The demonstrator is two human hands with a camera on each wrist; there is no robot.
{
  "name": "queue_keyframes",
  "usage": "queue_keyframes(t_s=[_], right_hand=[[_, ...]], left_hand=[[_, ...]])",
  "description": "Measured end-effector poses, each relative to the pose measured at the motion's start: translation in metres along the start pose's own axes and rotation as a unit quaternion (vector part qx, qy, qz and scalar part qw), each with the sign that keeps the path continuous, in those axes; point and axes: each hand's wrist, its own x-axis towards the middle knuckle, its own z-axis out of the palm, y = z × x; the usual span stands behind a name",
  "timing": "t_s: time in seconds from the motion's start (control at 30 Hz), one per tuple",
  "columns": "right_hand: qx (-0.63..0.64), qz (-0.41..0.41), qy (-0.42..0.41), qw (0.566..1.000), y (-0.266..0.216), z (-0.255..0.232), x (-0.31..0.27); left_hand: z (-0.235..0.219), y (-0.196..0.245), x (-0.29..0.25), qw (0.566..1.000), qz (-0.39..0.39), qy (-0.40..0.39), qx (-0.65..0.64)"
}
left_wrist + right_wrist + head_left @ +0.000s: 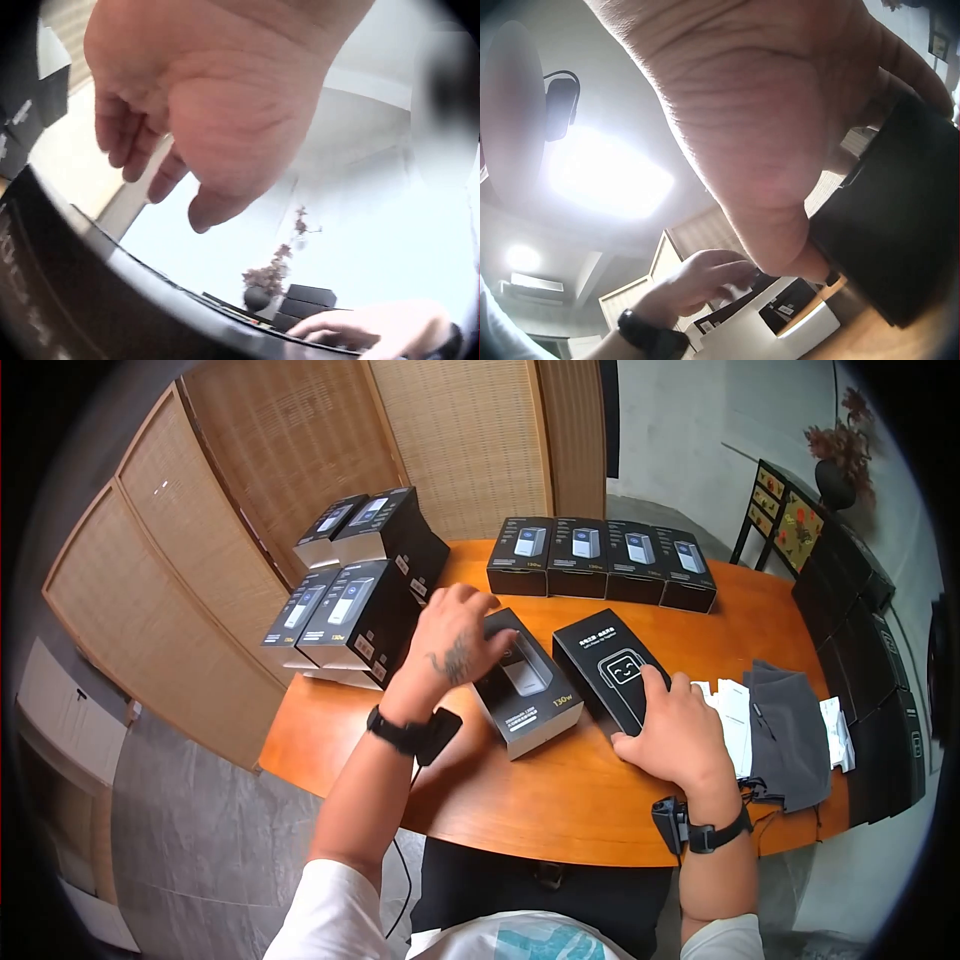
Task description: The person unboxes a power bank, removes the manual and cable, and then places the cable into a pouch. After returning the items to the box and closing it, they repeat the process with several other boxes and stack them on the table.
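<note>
My left hand (452, 638) hovers over the upper left side of a printed carton (535, 705) marked 130W, its thumb across the carton's top in the head view. The left wrist view has that hand (202, 112) with fingers loosely bent and nothing between them. Just right of the carton, a flat black box (598, 645) with a line-drawn smiling face lies at a slant. My right hand (685, 735) grips its near right end, thumb at the near edge and fingers over the right side. The right wrist view shows the black box (900, 217) against the palm.
Four matching cartons (600, 560) stand in a row at the back. More cartons (345, 610) are stacked at the left. On the right lie a grey cloth pouch (785, 735), white packets (733, 725) and cables. Black boxes (870, 690) line the table's right end.
</note>
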Motion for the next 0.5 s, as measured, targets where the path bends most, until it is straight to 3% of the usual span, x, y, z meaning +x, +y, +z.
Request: queue_keyframes(t_s=[0.1, 0.2, 0.33, 0.5], right_hand=[[-0.001, -0.003, 0.002, 1.000, 0.001, -0.001, 0.001], [0.005, 0.000, 0.002, 1.000, 0.000, -0.005, 0.000], [0.014, -0.007, 0.028, 0.999, 0.003, 0.000, 0.002], [0.051, 0.020, 0.082, 0.995, 0.011, -0.012, -0.005]], left_hand=[[0.029, -0.026, -0.007, 0.983, -0.146, -0.082, -0.068], [0.036, -0.030, -0.017, 0.942, -0.229, -0.130, -0.207], [0.054, -0.052, -0.024, 0.892, -0.305, -0.102, -0.317], [0.069, -0.064, -0.036, 0.901, -0.359, 0.053, -0.239]])
